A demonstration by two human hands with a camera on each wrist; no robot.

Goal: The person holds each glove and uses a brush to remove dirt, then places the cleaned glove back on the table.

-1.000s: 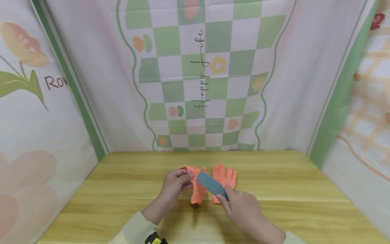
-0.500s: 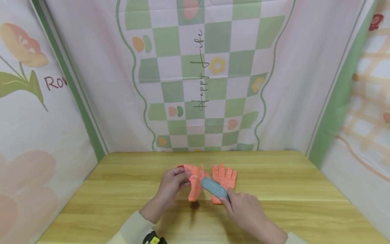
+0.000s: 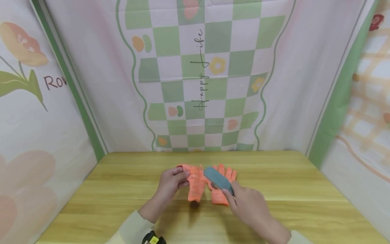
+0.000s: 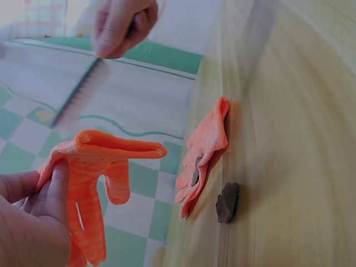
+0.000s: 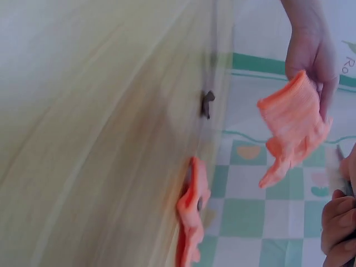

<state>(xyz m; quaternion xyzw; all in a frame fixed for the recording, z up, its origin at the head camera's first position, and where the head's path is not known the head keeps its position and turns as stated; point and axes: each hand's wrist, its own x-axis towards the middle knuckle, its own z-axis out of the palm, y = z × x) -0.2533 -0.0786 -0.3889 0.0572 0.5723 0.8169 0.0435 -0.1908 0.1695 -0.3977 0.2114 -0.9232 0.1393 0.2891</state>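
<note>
My left hand (image 3: 170, 184) pinches an orange knit glove (image 3: 196, 181) by its cuff edge, above the table. In the left wrist view, the glove's fingers hang down and its cuff opening faces up. My right hand (image 3: 250, 205) grips the handle of a teal-backed brush (image 3: 218, 179). Its bristles, blurred in the left wrist view, are apart from the held glove. A second orange glove (image 3: 220, 197) lies on the table, partly behind the brush in the head view. A dark piece sits on that glove, and a crumpled dark brown lump (image 4: 227, 203) lies beside it.
The wooden table (image 3: 122, 189) runs back to a green-and-white checked curtain (image 3: 204, 84). Printed fabric walls close in both sides. A black and yellow device (image 3: 154, 238) is by the left sleeve at the front edge.
The brush has swept off the held glove, rightward and up, over the second glove. The held glove has shifted slightly left and turned. The left hand has barely moved.
</note>
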